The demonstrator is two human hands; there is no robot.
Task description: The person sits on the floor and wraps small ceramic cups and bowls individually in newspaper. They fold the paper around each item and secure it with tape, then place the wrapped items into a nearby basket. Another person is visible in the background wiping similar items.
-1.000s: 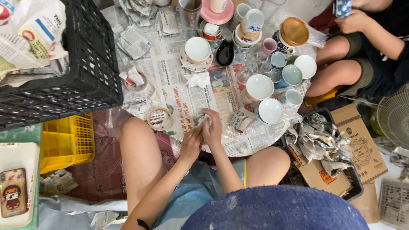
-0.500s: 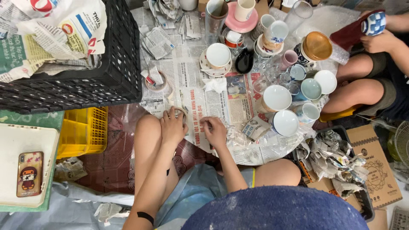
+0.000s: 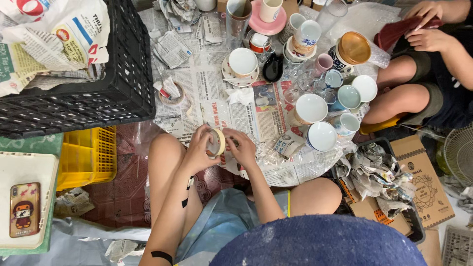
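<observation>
1. The left hand (image 3: 197, 150) grips a roll of pale masking tape (image 3: 217, 143), thumb and fingers curled round its rim, so the roll stands on edge just above the newspaper (image 3: 212, 83) spread as a working surface.
2. The right hand (image 3: 244, 148) is pinched narrow at the roll's right side, fingertips touching it, apparently picking at the tape's loose end; what it pinches is too small to tell.
3. The roll sits between the person's knees, close to the body, which likely keeps both hands steady.
4. A second tape roll (image 3: 172, 93) lies flat farther up the paper, beside the black crate (image 3: 113, 93).
5. White bowls (image 3: 310, 108) and cups crowd the right of the paper, within reach.
6. Another person's hands (image 3: 428, 24) at upper right hold a dark red cloth.
</observation>
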